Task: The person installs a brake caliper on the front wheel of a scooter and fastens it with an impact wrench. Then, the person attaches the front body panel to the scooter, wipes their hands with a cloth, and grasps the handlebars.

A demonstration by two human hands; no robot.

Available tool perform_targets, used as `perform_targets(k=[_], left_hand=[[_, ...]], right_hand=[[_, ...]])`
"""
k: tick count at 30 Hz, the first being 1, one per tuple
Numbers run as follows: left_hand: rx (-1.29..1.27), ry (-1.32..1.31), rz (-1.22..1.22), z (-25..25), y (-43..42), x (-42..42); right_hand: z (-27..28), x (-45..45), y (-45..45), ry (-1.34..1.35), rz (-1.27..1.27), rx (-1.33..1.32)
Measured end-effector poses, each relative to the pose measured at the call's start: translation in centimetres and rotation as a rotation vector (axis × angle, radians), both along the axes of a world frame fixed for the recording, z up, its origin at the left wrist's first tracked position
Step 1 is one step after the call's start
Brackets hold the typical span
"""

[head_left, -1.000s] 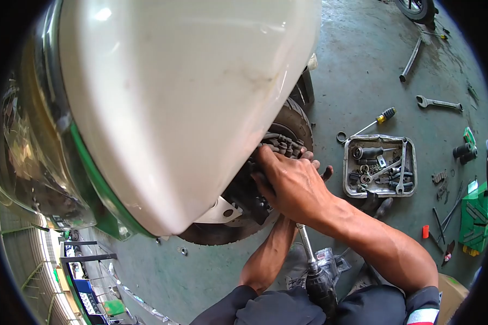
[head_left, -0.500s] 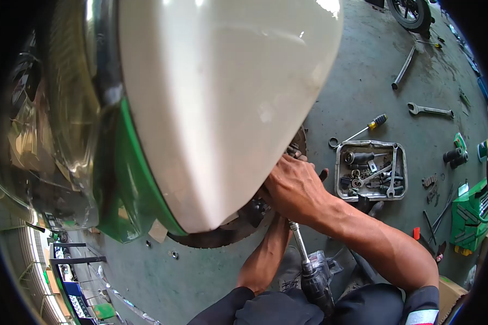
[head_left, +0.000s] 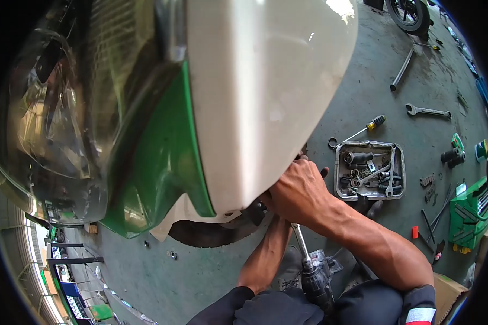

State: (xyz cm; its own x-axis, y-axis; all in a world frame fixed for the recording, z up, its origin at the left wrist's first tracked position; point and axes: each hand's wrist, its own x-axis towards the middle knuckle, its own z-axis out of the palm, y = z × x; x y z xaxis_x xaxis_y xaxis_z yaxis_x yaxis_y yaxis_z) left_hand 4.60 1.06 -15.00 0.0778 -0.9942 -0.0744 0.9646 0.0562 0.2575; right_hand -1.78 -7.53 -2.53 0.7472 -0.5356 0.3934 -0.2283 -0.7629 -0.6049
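Note:
My right hand [head_left: 300, 187] is at the lower right edge of a white body panel [head_left: 255, 119] on a motorcycle. Its fingers curl in under that edge, and whatever they grip is hidden. My left forearm [head_left: 271, 246] reaches up beneath the right wrist; the left hand and its fingers are out of sight behind the right hand and the panel. Below the panel shows part of a black tyre [head_left: 211, 234]. A power tool with a long metal extension [head_left: 312, 276] rests at my lap, its tip just under my right wrist.
A metal tray [head_left: 339, 179] of sockets and spanners sits on the floor at right, beside a screwdriver [head_left: 375, 123]. Farther right are an open-ended spanner [head_left: 428, 111] and a green case [head_left: 466, 211]. Left are a green fairing [head_left: 160, 146] and clear headlight cover [head_left: 54, 124].
The white panel and green fairing have shifted right in view, uncovering more of the fairing and the tyre beneath. Both arms stay nearly in place.

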Motion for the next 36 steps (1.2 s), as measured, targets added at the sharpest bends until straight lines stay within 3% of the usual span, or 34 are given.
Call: perform_targets(k=[7,11,14,18,26,29,36], left_hand=[[-0.073,-0.022,-0.089,-0.9,-1.4,1.7],[-0.193,-0.014,-0.180,-1.4,-4.0,2.8],[-0.295,0.013,-0.225,-1.9,-6.1,3.2],[-0.486,0.065,-0.174,-4.1,-7.6,1.7],[-0.468,0.137,-0.203,-4.7,-7.4,1.8],[-0.402,0.120,-0.095,-3.6,-6.8,0.8],[-0.407,0.159,-0.079,-3.8,-7.0,0.3]], right_hand=[[1.9,0.3,-0.5,0.237,0.004,0.270],[1.4,-0.5,-0.1,0.142,-0.057,0.310],[-3.0,-2.2,0.9,-0.005,0.032,0.296],[-4.9,-1.8,3.1,-0.005,0.062,0.365],[-4.9,-1.5,3.0,-0.052,0.034,0.371],[-4.9,-1.1,3.1,-0.073,0.010,0.308],[-4.6,-0.2,3.6,0.033,-0.023,0.477]])
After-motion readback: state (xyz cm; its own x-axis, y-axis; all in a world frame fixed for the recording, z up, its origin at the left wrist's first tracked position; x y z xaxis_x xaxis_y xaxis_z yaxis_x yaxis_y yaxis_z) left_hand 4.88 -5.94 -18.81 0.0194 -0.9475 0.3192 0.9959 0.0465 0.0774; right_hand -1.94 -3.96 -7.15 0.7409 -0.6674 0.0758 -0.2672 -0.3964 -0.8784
